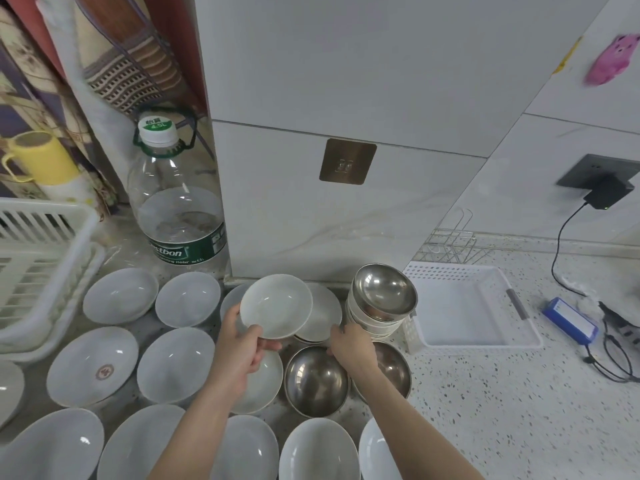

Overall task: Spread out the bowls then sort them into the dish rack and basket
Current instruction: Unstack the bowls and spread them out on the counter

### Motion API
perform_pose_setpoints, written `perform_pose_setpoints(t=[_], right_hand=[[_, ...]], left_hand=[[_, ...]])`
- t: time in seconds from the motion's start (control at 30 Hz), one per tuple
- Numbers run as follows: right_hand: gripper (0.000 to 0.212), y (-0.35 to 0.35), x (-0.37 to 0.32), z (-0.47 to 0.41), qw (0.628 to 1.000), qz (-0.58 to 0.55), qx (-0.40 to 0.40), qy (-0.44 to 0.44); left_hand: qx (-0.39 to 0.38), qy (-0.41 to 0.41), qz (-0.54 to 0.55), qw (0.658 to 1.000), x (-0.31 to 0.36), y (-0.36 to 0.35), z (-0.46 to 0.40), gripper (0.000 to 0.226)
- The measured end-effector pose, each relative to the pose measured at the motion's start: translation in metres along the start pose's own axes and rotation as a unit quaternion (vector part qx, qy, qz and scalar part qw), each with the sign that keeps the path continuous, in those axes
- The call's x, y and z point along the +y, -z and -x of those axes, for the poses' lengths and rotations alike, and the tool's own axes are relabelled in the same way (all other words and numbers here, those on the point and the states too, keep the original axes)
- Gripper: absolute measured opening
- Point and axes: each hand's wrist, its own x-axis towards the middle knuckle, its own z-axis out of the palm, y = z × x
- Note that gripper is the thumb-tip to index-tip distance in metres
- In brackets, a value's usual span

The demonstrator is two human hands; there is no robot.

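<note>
Now white dish [276,306] in left hand [242,344]

Hidden and cut off around the steel bowl stack [382,299]

Left of it, the lifted dish [276,305] covers part of a white plate [323,313]; the right hand [349,344] hides that plate's near edge; far left, the dish rack [41,258] leaves frame.

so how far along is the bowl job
Spreading is mostly done: white bowls and two steel bowls lie singly on the counter. The left hand holds a small white dish; the right hand touches the remaining dish stack. A steel-bowl stack remains, and the white basket is empty.
</note>
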Motion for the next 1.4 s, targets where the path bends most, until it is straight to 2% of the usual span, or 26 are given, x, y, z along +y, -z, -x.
perform_pose_setpoints(t=[0.2,0.5,0.73,0.97,1.13,1.3,1.4], right_hand=[[0.039,-0.011,-0.005,-0.013,1.0,-0.001,0.003,-0.03],[0.036,-0.018,-0.007,-0.015,0.998,-0.031,0.017,-0.047],[0.04,-0.019,-0.012,-0.01,0.998,-0.055,0.032,-0.028],[0.042,-0.005,-0.022,0.018,0.996,-0.064,0.047,0.045],[0.037,0.007,-0.011,0.061,0.985,-0.146,0.053,0.078],[0.037,0.01,0.011,0.099,0.96,-0.261,0.087,0.048],[0.037,0.015,0.027,0.115,0.952,-0.283,0.108,0.035]], left_hand=[[0.04,0.011,0.027,0.999,-0.005,0.021,0.007,0.045],[0.035,0.017,0.023,0.999,-0.007,0.03,0.015,0.048],[0.039,0.02,0.035,0.998,-0.005,0.039,0.025,0.047],[0.053,0.012,0.049,0.997,-0.007,0.053,0.045,0.048],[0.057,0.0,0.065,0.996,-0.011,0.056,0.064,0.05],[0.035,-0.001,0.028,0.999,-0.018,0.051,0.076,0.05],[0.012,0.006,0.011,1.0,-0.024,0.045,0.082,0.05]])
